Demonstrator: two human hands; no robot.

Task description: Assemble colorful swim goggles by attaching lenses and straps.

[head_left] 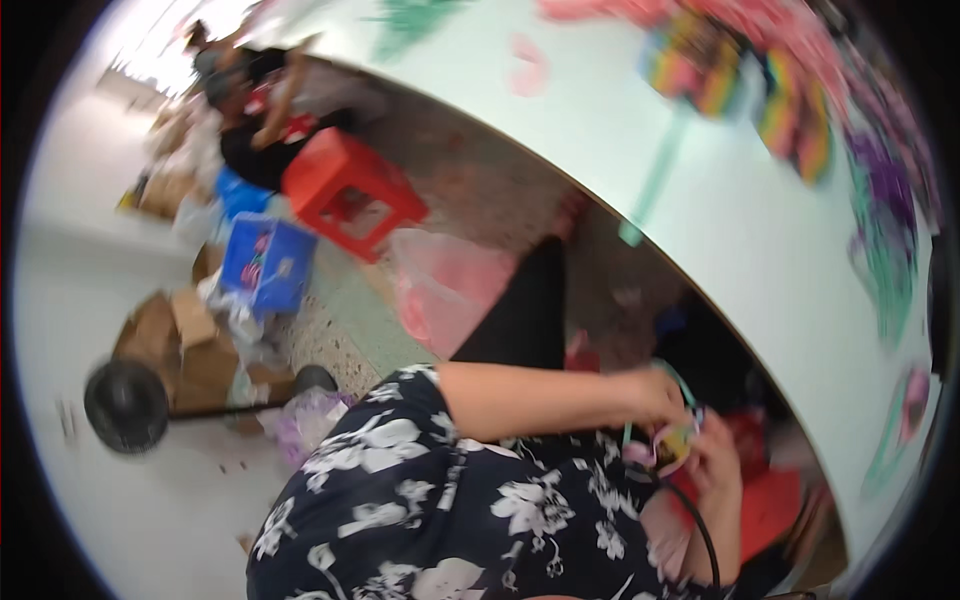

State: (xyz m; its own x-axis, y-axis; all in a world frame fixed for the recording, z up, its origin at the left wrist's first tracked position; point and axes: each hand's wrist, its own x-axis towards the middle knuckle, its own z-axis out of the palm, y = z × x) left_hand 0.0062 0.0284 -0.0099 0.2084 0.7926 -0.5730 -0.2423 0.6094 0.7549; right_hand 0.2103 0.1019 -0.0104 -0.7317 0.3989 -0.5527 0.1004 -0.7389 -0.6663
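Observation:
Low at the right of the head view, close to my body, both hands meet around a small pastel piece (674,446) in yellow, pink and purple. A thin mint-green band loops up from it. My left hand (655,396) reaches in from the left, its fingers closed at the band and the upper edge of the piece. On the other side, my right hand (714,458) pinches the piece between bent fingers. Blur hides the exact shape of the piece and the fingertips' contact.
A white table (740,250) curves along the right, bearing rainbow-striped pieces (700,65), pink strips (640,10) and purple-green bundles (885,190). To the left are a red stool (350,190), a blue crate (265,262), a pink-filled bag (445,285), cartons (165,335) and a seated person (250,140).

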